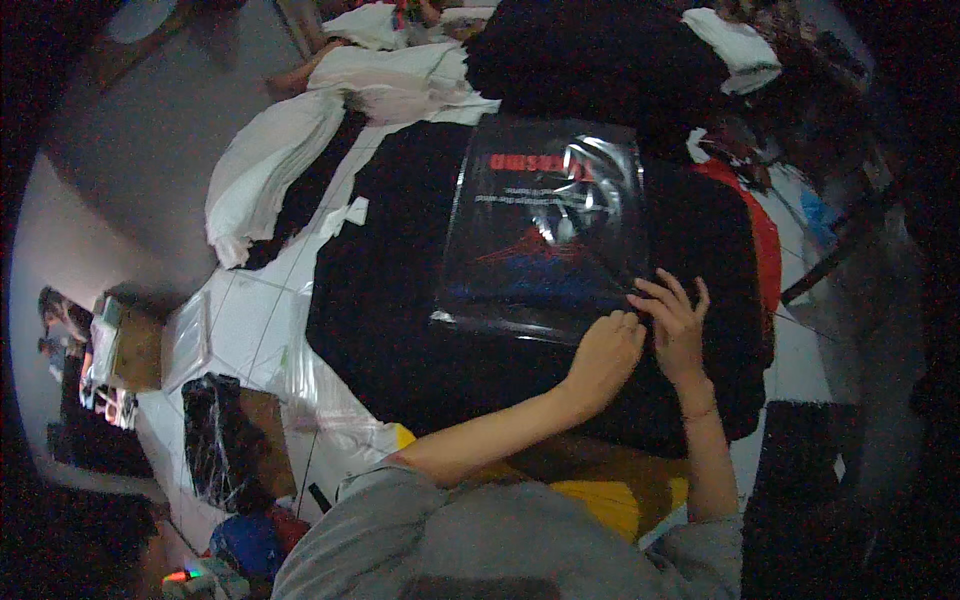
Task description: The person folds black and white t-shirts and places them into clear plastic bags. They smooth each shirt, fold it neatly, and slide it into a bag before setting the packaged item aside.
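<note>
A clear plastic bag [545,262] lies flat on a broad stack of black cloth [390,290], which looks like T-shirts. Inside the bag is a folded black shirt [500,225] with red lettering and a red and blue line print. My left hand [608,355] is closed at the bag's near right corner, its knuckles up and its fingertips hidden. Just right of it, my right hand [676,325] pinches the same corner between thumb and forefinger, while the other fingers stick out. What exactly lies between the fingertips is too small and dark to tell.
Behind the bag rises a tall black cloth pile [600,60]. White folded garments [275,165] lie at the far left. On the tiled floor at left are a cardboard box [135,345] and a black plastic-wrapped bundle [215,440]. Red cloth [765,245] edges the stack's right side.
</note>
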Available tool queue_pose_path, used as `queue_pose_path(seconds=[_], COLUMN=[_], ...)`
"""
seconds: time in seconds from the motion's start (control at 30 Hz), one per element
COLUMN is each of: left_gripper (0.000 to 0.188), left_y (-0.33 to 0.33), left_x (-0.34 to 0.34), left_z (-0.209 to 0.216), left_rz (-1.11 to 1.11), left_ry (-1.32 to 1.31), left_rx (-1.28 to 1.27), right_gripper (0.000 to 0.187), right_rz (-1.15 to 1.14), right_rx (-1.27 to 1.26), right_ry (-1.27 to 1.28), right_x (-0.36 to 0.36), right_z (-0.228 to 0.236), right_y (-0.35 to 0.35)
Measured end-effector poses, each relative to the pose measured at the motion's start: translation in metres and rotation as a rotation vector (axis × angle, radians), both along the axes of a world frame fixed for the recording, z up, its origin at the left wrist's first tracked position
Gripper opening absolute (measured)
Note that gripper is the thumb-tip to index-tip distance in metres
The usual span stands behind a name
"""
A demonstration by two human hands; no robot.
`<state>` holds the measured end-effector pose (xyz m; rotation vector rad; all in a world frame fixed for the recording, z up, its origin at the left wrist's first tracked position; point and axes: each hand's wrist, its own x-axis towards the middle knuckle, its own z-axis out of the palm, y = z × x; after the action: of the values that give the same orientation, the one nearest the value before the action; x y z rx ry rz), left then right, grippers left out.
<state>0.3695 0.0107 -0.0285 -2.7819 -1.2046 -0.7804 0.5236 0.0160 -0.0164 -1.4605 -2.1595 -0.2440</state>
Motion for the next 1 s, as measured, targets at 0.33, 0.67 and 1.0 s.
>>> queue_pose_path(seconds=[0.33,0.67,1.0], left_gripper=[0.013,0.013,0.026], left_y=[0.023,-0.248,-0.020], left_x=[-0.359,-0.682,-0.441], left_z=[-0.008,-0.039,0.045], left_rz=[0.993,2.466,0.935], left_ry=[-0.045,0.269,-0.372], left_rx=[0.137,-0.176,0.091], right_gripper=[0.039,0.033,0.018], right_rz=[-0.020,-0.035,-0.095], right_rx=[-0.059,-0.140,-0.227], right_ry=[-0.111,-0.054,0.500], right_x=[0.002,0.008,0.010], right_z=[-0.005,-0.005,-0.004], right_y=[-0.010,-0.010,-0.004])
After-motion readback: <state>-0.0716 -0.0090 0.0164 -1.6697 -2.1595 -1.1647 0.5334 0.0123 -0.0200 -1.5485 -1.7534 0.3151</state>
